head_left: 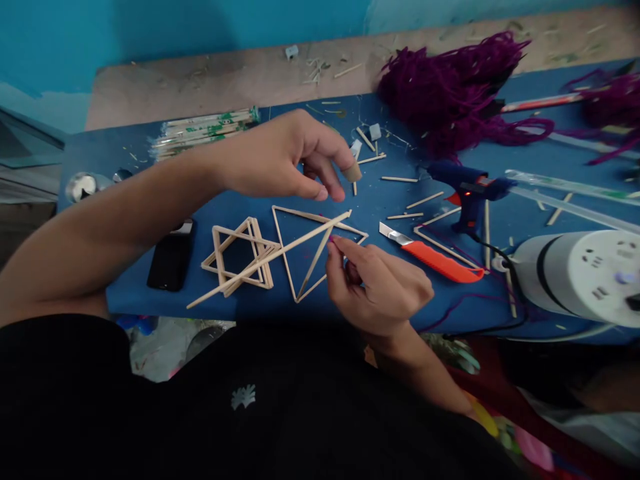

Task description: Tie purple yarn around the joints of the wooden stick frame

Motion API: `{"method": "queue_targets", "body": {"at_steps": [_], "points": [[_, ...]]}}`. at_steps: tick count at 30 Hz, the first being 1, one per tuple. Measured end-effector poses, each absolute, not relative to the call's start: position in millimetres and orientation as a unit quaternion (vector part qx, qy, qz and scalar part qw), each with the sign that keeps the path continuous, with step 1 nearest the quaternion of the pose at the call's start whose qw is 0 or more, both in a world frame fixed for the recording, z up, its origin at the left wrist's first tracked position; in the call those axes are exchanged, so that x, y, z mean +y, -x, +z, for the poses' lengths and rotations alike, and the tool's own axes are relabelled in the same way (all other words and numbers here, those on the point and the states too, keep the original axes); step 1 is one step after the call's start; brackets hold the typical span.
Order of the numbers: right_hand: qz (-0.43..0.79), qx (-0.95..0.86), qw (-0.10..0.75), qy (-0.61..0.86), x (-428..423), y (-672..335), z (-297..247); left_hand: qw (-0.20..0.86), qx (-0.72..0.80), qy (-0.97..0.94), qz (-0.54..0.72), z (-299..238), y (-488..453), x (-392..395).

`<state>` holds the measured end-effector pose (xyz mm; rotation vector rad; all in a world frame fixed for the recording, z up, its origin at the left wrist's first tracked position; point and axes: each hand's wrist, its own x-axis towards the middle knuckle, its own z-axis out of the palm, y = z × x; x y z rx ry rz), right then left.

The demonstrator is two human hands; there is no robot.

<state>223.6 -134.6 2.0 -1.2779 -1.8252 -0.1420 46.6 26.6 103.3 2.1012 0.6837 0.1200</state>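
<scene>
My left hand hovers over the far side of the work, fingers bent and apart, with nothing in them and a tan bandage on one fingertip. Below it, my right hand is closed in a pinch; a bit of purple yarn shows at its fingertips. Right beside that pinch, a long wooden stick slants across a triangle of thin sticks. To the left lies a six-pointed star frame made of layered sticks, partly under the long stick. My curled right fingers hide part of the triangle.
On the right are an orange utility knife, blade out, a blue glue gun and a white power outlet tower. Purple yarn bundles lie behind. A black phone and packaged sticks are left.
</scene>
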Motion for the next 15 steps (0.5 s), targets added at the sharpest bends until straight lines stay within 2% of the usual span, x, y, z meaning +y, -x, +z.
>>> {"method": "queue_targets", "body": {"at_steps": [9,15], "points": [[-0.116,-0.733,0.443,0.504,-123,-220,6,0.524,0.197,-0.826,-0.066,84,-59,58],[-0.101,-0.726,0.466,0.496,-122,-219,12,0.486,0.194,-0.851,-0.045,91,-61,58]]}}
